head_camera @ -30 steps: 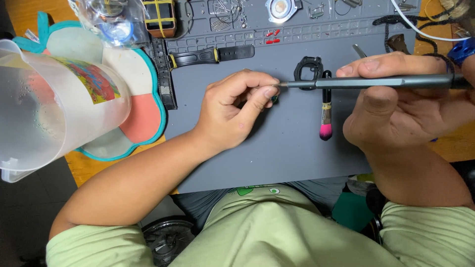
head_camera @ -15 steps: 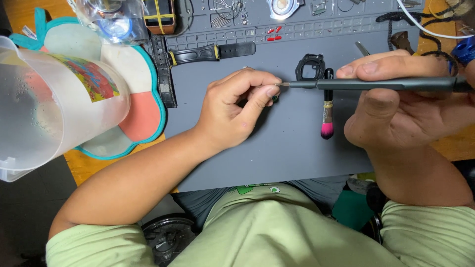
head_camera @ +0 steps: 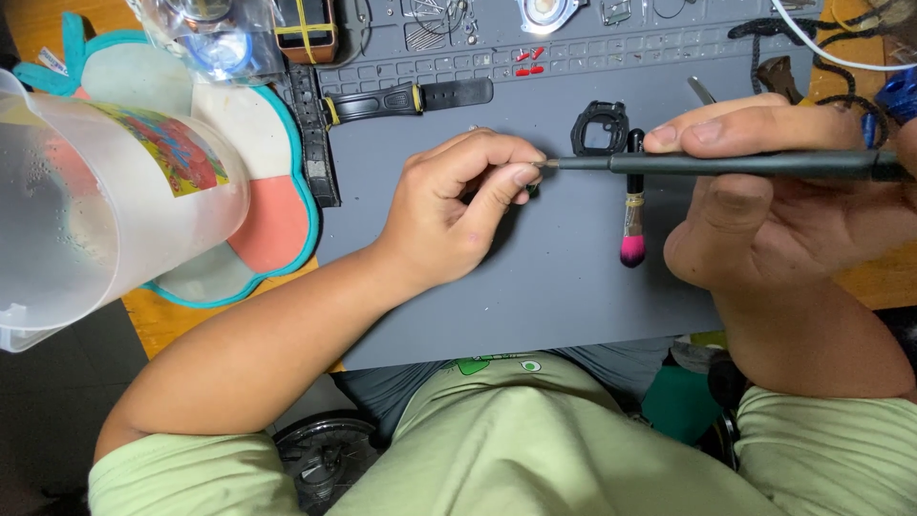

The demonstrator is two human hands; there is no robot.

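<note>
bare grey mat below the hands; brush between

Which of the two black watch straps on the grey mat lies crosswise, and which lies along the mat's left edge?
The strap with the yellow band lies crosswise near the top of the grey mat. The plain black strap runs down the mat's left edge, beside the flower-shaped pad.

An orange wooden table carries a grey work mat, the landmark here; on the mat near its middle lies a small black watch case; just right of the case lies a brush with a pink tip; at the mat's upper left lie a black watch strap and a second strap along its left edge; left of the mat lies a flower-shaped teal-edged pad, bearing a clear plastic jug; tiny red parts sit in the mat's top trays.
</note>
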